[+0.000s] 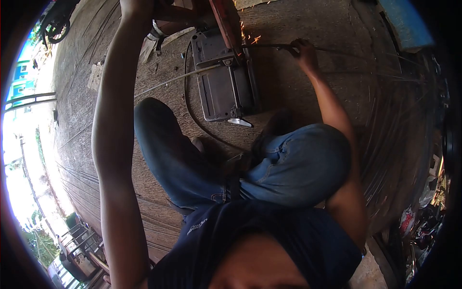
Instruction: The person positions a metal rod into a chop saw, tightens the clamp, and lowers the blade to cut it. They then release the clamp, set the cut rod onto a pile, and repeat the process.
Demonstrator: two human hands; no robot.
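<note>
My right hand [304, 52] is closed around a thin dark metal rod [269, 45], which runs left to the red guard [225, 24] of a cut-off saw. Orange sparks [250, 37] fly beside the guard. The saw's dark base [219, 94] lies on the ground before my knees, with a clamp screw and a silver handle [239, 122] on it. My left arm reaches up to the top edge, near the upper part of the saw. Only the wrist end of my left hand [137, 6] shows there; its fingers are cut off or hidden.
A lighter rod [175, 80] extends left from the saw base. A dark cable [190, 113] curves beside the base towards my legs. Long thin rods [380, 74] lie to the right, below a blue object [406, 24]. Assorted clutter [426, 224] lies at the lower right.
</note>
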